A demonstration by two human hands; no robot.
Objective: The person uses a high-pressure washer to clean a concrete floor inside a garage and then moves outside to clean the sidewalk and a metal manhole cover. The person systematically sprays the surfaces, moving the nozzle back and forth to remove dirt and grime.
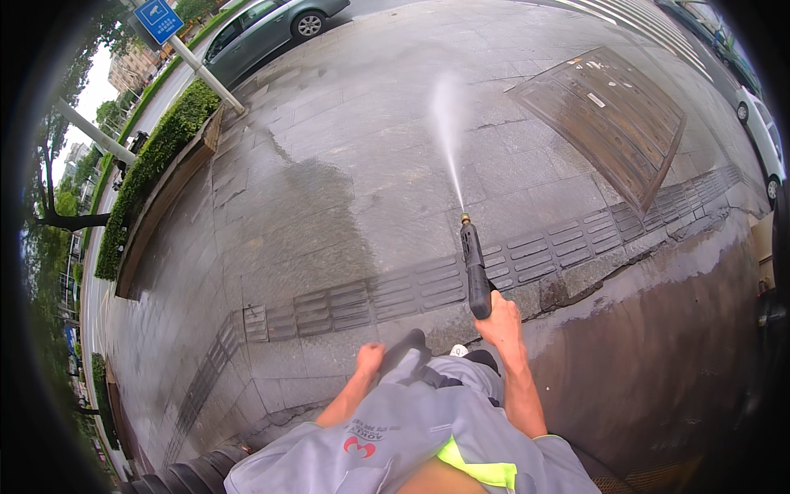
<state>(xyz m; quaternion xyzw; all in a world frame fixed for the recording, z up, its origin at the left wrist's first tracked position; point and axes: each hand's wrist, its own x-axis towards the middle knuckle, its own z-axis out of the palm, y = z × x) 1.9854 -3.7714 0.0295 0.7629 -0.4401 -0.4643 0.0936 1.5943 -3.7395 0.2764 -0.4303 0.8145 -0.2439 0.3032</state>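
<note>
Wet stone pavement is spreading ahead. The right hand is gripping a black spray lance, aiming it toward twelve o'clock so water is striking the slabs. The left hand is closed in a fist, holding nothing visible.

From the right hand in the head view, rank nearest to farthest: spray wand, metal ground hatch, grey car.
1. Spray wand, gripped in the right hand.
2. Metal ground hatch, ahead and right.
3. Grey car, far ahead, left.

Head camera looks steeply down over wet pavement ahead.
</note>
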